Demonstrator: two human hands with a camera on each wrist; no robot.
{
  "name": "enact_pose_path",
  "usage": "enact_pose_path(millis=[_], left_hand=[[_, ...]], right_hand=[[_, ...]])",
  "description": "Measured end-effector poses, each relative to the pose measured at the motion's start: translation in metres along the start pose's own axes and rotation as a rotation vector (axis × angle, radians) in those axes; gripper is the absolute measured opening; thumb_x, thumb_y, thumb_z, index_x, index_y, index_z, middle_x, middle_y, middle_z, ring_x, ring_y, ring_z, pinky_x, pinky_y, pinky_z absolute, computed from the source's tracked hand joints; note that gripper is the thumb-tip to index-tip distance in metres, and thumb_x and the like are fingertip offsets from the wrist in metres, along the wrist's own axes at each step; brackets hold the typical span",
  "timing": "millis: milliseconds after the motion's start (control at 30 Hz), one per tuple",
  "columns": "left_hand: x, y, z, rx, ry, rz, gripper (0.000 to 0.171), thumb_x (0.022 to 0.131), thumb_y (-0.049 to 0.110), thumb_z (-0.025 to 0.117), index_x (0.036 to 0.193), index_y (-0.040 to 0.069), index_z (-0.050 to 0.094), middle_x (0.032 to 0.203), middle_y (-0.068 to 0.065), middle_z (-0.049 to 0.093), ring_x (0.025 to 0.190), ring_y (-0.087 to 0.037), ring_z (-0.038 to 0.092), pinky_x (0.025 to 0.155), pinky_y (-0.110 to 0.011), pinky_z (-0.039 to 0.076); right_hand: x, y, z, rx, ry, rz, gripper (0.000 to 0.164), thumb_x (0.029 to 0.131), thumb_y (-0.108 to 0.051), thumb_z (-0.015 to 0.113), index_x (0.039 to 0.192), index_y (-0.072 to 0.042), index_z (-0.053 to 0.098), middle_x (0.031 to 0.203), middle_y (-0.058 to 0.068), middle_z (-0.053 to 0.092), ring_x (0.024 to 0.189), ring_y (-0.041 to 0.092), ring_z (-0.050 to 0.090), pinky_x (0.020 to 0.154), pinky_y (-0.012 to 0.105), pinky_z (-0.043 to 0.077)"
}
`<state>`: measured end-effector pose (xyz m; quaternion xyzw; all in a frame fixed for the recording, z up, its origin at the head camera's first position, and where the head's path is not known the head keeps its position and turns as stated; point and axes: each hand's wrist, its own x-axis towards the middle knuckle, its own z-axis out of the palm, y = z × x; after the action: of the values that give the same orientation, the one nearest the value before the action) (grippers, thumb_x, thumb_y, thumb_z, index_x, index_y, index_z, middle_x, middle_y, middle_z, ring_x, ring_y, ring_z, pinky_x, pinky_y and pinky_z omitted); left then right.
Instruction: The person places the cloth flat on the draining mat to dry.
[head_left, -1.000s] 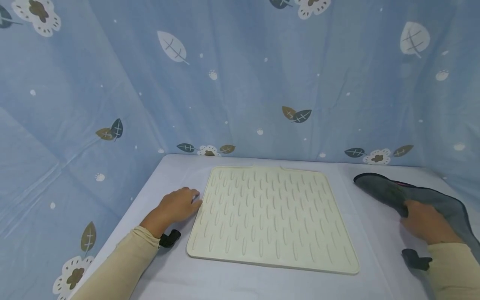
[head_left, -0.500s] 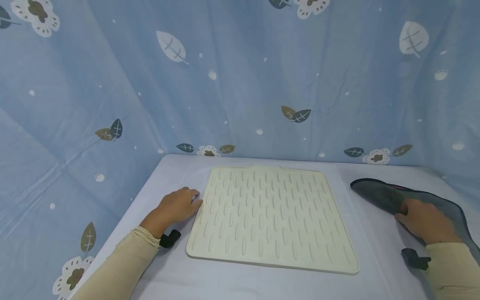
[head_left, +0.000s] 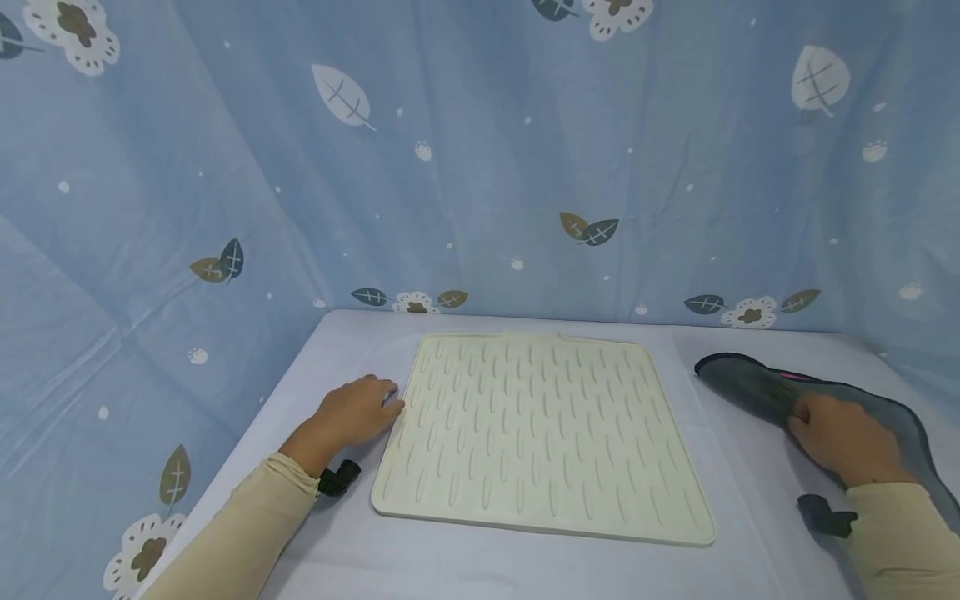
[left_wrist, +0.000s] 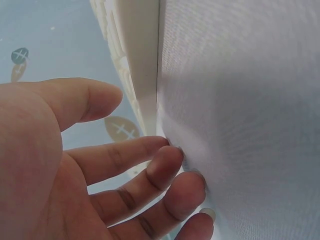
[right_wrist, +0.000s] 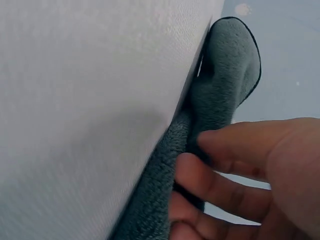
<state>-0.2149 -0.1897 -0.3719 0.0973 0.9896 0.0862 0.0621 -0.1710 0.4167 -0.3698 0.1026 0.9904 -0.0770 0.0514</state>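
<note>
Blue curtain (head_left: pixel 480 150), printed with leaves, flowers and paw marks, hangs behind the bench and along its left side, probably to screen off whatever lies beyond. Below it spreads the bench (head_left: pixel 442 575), covered in white, which makes the pale mat (head_left: pixel 536 433) and the dark cloth easy to tell apart. The mat lies flat, ribbed face up, roughly central and squared to the person, a placing that seems to suit both arms. To its right and well apart from it is the grey cloth (head_left: pixel 742 385), dark-edged and fuzzy; it bends up where it is held, and its far end runs out of the head view.

Beige sleeves (head_left: pixel 232 533) cover the forearms down to the wrists. The left hand (head_left: pixel 356 410) rests beside the mat's left edge, perhaps to steady it, though whether the thumb actually touches the edge I cannot tell. The right hand (head_left: pixel 847 437) holds the cloth from above. Black mounts (head_left: pixel 341 477) stick out at both wrists, presumably for the cameras.

The left fingers (left_wrist: pixel 117 159) are loosely spread and hold nothing, their tips against the white cover. The right fingers (right_wrist: pixel 195 175) are curled, pinching a fold against the thumb, likely because so floppy a thing needs gathering.
</note>
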Motion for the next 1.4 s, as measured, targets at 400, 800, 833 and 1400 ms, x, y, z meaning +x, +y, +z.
enact_pose_path(millis=[400, 800, 833, 1400], left_hand=[[-0.001, 0.003, -0.001, -0.004, -0.010, -0.003, 0.050, 0.101, 0.032, 0.055, 0.139, -0.001, 0.056, 0.139, -0.024, 0.057, 0.130, -0.042, 0.054, 0.102, -0.057, 0.047], [0.001, 0.000, 0.001, -0.003, -0.004, 0.001, 0.050, 0.101, 0.032, 0.055, 0.139, -0.001, 0.056, 0.138, -0.025, 0.057, 0.129, -0.042, 0.054, 0.102, -0.057, 0.047], [0.001, 0.000, 0.001, -0.003, -0.003, 0.001, 0.050, 0.101, 0.031, 0.055, 0.139, -0.001, 0.056, 0.138, -0.025, 0.057, 0.130, -0.042, 0.054, 0.102, -0.057, 0.047], [0.000, 0.001, 0.002, -0.009, 0.001, 0.027, 0.047, 0.101, 0.031, 0.056, 0.140, 0.005, 0.056, 0.133, -0.022, 0.060, 0.123, -0.038, 0.059, 0.096, -0.055, 0.050]], right_hand=[[-0.005, -0.015, 0.003, 0.124, 0.304, -0.070, 0.013, 0.091, -0.009, 0.060, 0.088, 0.005, 0.060, 0.075, 0.021, 0.063, 0.060, 0.028, 0.054, 0.050, 0.041, 0.040], [-0.006, -0.032, 0.001, 0.146, 0.389, -0.116, 0.016, 0.091, -0.009, 0.063, 0.095, 0.007, 0.062, 0.076, 0.021, 0.065, 0.061, 0.027, 0.055, 0.051, 0.042, 0.042], [-0.006, -0.033, 0.000, 0.154, 0.409, -0.132, 0.016, 0.091, -0.009, 0.064, 0.096, 0.007, 0.062, 0.075, 0.020, 0.065, 0.060, 0.026, 0.055, 0.050, 0.041, 0.041], [-0.021, -0.063, -0.009, 0.244, 0.630, -0.256, 0.011, 0.088, -0.002, 0.068, 0.093, 0.007, 0.064, 0.076, 0.026, 0.068, 0.054, 0.023, 0.057, 0.046, 0.026, 0.037]])
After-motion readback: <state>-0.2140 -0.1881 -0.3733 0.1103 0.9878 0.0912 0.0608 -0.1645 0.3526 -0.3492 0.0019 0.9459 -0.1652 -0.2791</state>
